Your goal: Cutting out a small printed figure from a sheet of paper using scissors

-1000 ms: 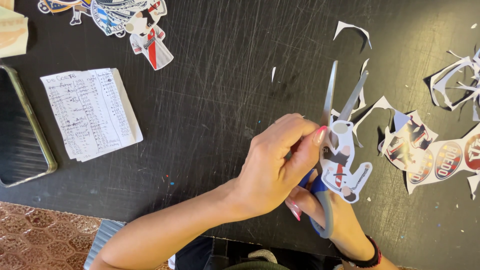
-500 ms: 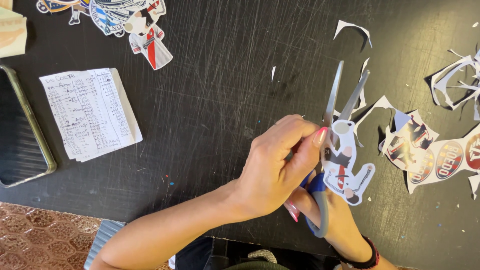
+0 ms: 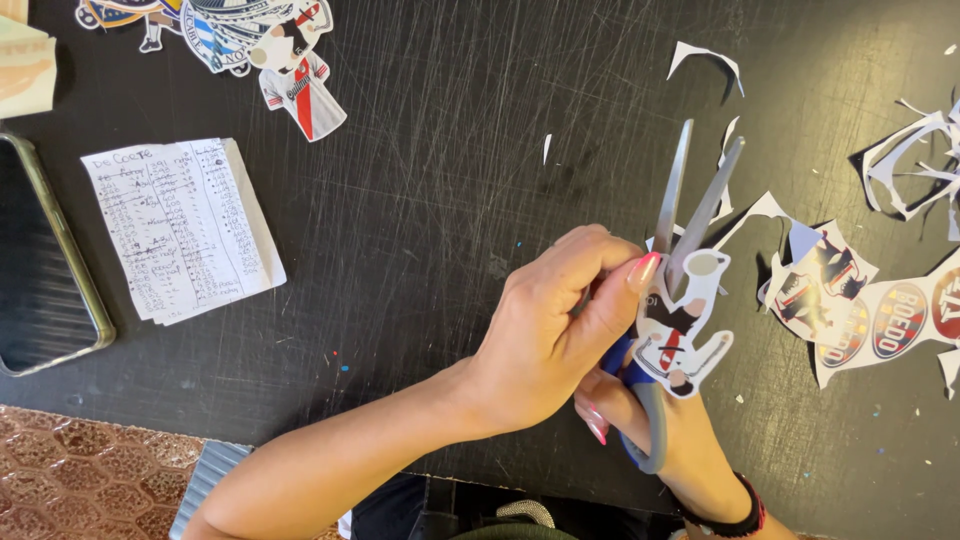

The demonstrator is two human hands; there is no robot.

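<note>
The paper cut-out figure (image 3: 682, 335) is a small printed cartoon person in a white shirt with a red stripe, dark hair and a white border, partly trimmed. It is held just above the scratched black table (image 3: 430, 220), near the front edge. The left hand (image 3: 555, 335) pinches it by its left side, thumb and pink-nailed fingers pressed together on the paper. The right hand (image 3: 660, 430), mostly hidden beneath the left, is closed through the blue and grey handles of the scissors (image 3: 688, 205), whose blades stand slightly parted at the figure's top edge, pointing away from the person
</note>
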